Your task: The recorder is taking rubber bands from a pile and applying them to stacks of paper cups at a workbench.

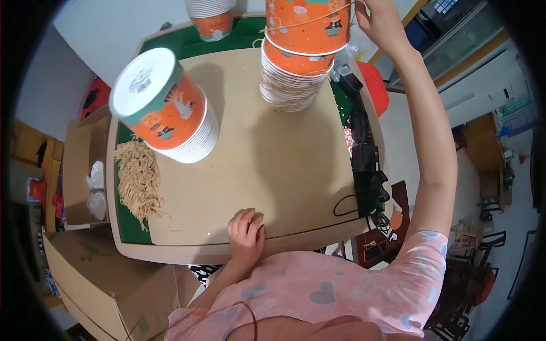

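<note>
Nearest: my left hand (245, 236) rests at the near edge of the tan worktop (193, 199), fingers loosely bent, nothing in it. Open brown cardboard box (94, 273) below, at left. Tangled heap of thin tan cord (138, 176) on the left side, plenty in it, so supply looks far from used up.

Just beyond it: upside-down stack of orange-and-green printed paper buckets with white rims (170, 113); no cord visible around it, so I'd count this one as not done. Black boxy devices (364, 156) along the right edge.

Farther, past the middle: tall orange paper bucket stack with tan loops (300, 63). Many strands circle its lower rims, and one slanting tan strand (307, 24) crosses the upper bucket. Looks partly done; top is cut off, can't confirm. My right hand (388, 27) is up beside that strand's end; can't tell if it's clamped on it. Hands well apart.

Farthest: small orange-and-white bucket stack (211, 24), partly cropped, no cord visible; probably not done either.
</note>
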Demonstrator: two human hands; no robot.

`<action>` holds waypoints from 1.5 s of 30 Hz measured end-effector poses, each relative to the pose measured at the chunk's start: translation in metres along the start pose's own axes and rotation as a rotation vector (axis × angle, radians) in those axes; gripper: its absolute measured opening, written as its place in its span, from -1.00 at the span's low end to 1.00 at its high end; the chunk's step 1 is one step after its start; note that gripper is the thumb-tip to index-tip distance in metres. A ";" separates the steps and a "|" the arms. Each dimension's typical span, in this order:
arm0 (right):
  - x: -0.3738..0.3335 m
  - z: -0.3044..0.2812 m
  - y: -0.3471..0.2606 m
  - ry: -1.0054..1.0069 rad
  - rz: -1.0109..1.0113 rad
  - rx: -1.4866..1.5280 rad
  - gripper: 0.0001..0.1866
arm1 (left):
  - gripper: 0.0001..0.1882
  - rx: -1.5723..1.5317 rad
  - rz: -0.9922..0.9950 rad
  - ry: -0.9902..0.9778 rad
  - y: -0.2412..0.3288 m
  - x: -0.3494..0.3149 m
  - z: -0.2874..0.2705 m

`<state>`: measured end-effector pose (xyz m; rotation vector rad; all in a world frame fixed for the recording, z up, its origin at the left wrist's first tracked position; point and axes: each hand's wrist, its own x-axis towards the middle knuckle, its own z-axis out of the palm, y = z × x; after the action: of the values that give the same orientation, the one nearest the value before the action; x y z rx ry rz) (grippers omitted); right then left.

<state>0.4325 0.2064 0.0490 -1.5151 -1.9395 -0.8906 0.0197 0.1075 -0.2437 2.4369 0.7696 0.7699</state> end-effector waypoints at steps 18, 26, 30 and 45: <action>-0.062 0.021 -0.022 -0.079 0.163 0.026 -0.30 | -0.69 0.123 -0.038 -0.116 0.004 0.003 -0.001; -0.068 0.023 -0.021 -0.160 0.229 -0.012 -0.20 | -0.68 0.118 0.033 -0.026 0.007 0.004 -0.001; -0.045 0.021 -0.057 -0.176 0.194 -0.289 -0.32 | -0.71 0.115 0.043 0.027 0.006 -0.001 0.002; 0.091 0.090 -0.258 -0.450 0.043 0.409 -0.86 | -0.73 0.120 0.078 0.106 -0.014 -0.021 0.011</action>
<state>0.1597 0.2916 0.0110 -1.5837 -2.2107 -0.1109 0.0070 0.1012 -0.2677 2.5637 0.7849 0.9129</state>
